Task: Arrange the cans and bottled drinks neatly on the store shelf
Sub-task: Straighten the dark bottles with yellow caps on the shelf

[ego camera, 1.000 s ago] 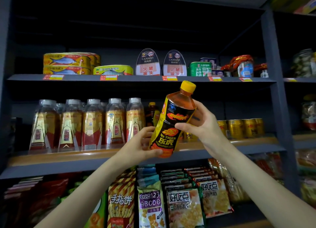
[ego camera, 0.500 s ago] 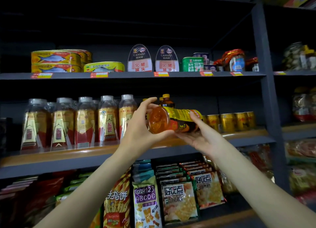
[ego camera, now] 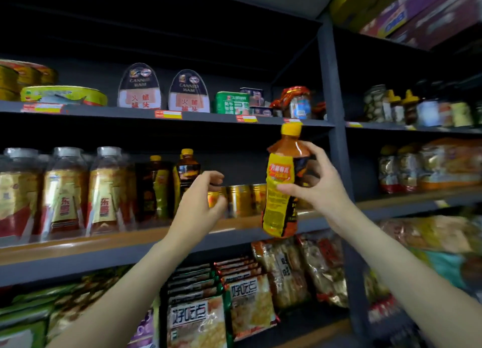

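My right hand (ego camera: 319,188) grips an orange drink bottle (ego camera: 283,188) with a yellow cap and yellow label, upright in front of the middle shelf (ego camera: 78,246). My left hand (ego camera: 202,204) hovers to its left with curled fingers, holding nothing, in front of a row of gold cans (ego camera: 241,200). Two matching dark bottles (ego camera: 186,172) with yellow caps stand on the shelf behind that hand. Left of them stands a row of clear bottles (ego camera: 64,191) with red and gold labels.
The upper shelf (ego camera: 167,116) carries fish tins, two canned ham tins (ego camera: 164,91), a green tin and jars. Snack bags (ego camera: 221,308) fill the lower shelf. A dark upright post (ego camera: 336,138) divides off the right bay, which holds jars and packets.
The bottle went from lying sideways in both hands to upright in my right hand alone, further right. My left hand has let go. The view has shifted right.
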`<state>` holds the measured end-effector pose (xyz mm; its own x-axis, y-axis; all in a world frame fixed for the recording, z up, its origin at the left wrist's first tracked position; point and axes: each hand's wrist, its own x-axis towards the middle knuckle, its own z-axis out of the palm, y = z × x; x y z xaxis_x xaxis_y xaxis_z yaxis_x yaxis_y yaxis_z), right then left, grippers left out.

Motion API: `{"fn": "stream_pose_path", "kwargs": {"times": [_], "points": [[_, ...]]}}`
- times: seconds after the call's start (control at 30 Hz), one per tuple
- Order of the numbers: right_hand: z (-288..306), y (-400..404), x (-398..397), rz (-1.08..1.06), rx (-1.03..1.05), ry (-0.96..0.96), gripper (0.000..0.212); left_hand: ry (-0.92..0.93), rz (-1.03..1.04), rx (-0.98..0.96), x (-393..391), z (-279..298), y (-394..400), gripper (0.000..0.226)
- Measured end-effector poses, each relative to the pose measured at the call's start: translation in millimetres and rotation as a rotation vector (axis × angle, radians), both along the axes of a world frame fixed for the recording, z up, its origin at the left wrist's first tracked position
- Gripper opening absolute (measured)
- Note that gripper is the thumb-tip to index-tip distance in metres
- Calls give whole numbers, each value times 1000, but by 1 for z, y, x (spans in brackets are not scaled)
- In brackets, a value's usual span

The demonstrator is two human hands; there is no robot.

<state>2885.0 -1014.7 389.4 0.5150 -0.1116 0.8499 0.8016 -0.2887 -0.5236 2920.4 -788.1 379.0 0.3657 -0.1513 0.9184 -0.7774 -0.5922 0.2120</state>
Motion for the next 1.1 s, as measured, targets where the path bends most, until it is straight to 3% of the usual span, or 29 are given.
{"fn": "stream_pose_path", "kwargs": {"times": [0.17, 0.37, 0.6, 0.77, 1.0, 1.1], "points": [[15, -72, 18, -143, -112, -178, 84, -41, 8, 3, 32, -6, -84, 40], [26, -162, 39, -345, 161, -388, 80, -101, 159, 114, 60, -6, -172, 46], [19, -220, 96, -389, 126, -297, 82, -46, 477, 368, 110, -19, -211, 75], [17, -230, 138, -366, 70, -178, 84, -46, 694, 442, 123, -37, -199, 71], [25, -231, 182, -336, -75, 130, 83, -90, 786, 450, 125, -41, -202, 67], [20, -228, 194, -344, -6, 196, 82, -97, 797, 443, 127, -40, -203, 66]]}}
